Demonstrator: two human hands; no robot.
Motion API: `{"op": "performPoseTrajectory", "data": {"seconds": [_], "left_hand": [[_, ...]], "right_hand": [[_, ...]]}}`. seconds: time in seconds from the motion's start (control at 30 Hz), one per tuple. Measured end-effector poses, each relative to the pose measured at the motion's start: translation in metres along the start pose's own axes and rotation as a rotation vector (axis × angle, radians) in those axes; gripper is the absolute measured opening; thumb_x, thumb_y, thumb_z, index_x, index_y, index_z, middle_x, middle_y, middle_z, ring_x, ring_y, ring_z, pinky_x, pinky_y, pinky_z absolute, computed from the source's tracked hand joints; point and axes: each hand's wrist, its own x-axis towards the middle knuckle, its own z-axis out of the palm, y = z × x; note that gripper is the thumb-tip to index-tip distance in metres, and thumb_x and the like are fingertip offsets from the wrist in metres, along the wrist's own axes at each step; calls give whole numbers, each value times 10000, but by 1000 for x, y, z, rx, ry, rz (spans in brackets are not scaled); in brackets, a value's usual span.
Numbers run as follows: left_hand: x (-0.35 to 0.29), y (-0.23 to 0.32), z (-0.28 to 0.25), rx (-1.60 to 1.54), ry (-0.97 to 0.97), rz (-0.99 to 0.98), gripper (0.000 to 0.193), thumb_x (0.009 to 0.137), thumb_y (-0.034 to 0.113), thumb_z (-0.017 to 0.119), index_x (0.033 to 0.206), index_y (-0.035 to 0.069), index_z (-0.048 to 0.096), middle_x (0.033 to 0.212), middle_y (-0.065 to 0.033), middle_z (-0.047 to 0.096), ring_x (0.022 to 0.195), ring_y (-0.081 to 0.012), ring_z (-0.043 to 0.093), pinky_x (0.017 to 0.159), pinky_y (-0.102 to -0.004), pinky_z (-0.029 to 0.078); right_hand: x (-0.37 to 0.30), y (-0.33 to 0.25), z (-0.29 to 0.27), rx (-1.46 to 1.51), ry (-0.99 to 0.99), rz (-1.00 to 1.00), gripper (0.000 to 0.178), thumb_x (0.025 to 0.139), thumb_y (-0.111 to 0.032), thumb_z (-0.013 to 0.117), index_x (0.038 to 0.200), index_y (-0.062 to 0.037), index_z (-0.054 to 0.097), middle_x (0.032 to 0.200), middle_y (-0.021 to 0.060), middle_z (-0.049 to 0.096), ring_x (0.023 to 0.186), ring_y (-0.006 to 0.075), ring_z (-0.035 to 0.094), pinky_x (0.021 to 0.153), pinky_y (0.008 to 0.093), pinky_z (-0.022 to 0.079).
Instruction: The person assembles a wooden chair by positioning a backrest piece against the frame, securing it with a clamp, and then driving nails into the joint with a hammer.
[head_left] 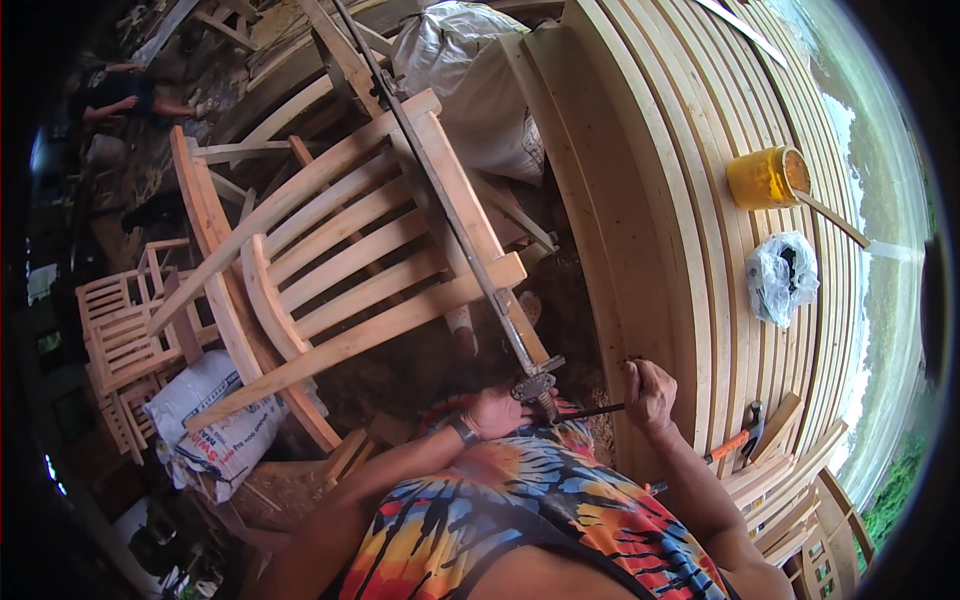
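A long metal bar clamp (pixel 440 185) lies across a slatted wooden chair frame (pixel 345 255), running from the top down toward my body. My left hand (pixel 492 413) is closed at the clamp's near end, its fingers against the screw head (pixel 535 387) and partly hidden. My right hand (pixel 652 395) is closed round the outer end of a thin dark handle rod (pixel 592 411), which reaches across to the clamp's screw. The frame's slats sit between two long rails, and the clamp bar crosses over the near ends of those rails.
Stacked planks (pixel 690 230) rise on the right, bearing a yellow tub (pixel 760 180) with a stick, a clear plastic bag (pixel 782 280) and an orange-handled hammer (pixel 740 440). White sacks (pixel 225 425) stand lower left and at the top. Small chairs (pixel 120 320) and another person (pixel 120 92) are farther left.
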Motion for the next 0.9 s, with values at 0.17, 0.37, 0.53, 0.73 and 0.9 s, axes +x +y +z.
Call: {"op": "performPoseTrajectory", "data": {"seconds": [0.17, 0.37, 0.53, 0.73, 0.9], "left_hand": [[-4, 0, -1, 62, -17, 18, 813, 871, 508, 696, 1509, 56, 470, 1533, -194, 499, 1386, -364, 494, 1199, -505, 302], [-4, 3, 7, 43, -74, -2, 842, 900, 528, 686, 1550, 64, 421, 1518, -157, 512, 1392, -326, 492, 1190, -503, 329], [-6, -5, -1, 61, -152, 17, 810, 900, 425, 741, 1549, 67, 414, 1536, -147, 489, 1418, -315, 462, 1191, -522, 328], [-12, -10, 0, 194, -145, 14, 664, 953, 265, 713, 1531, 97, 433, 1458, -83, 543, 1383, -264, 489, 1160, -488, 364], [-18, -14, 7, 500, 117, -76, 525, 995, 230, 676, 1468, 89, 497, 1393, -46, 581, 1283, -165, 551, 1121, -381, 401]], "right_hand": [[3, 41, 46, -53, -54, 244, 139, 1024, -167, 562, 978, -60, 637, 807, 199, 659, 764, 429, 650, 668, 521, 504], [-8, 75, 84, -29, 61, 91, 117, 1016, -164, 571, 1043, -59, 614, 844, 219, 661, 791, 444, 649, 699, 529, 505], [-6, 52, 72, 124, 85, 286, 136, 1004, -165, 596, 1001, -41, 654, 874, 207, 669, 817, 415, 657, 729, 510, 514], [-40, 25, 63, 67, 146, 318, 222, 1025, -212, 594, 1021, -5, 676, 881, 202, 690, 826, 396, 667, 770, 453, 530], [-39, -14, 48, 256, 161, 624, 246, 1012, -196, 596, 1057, 21, 702, 973, 207, 710, 932, 371, 682, 856, 425, 529]]}}
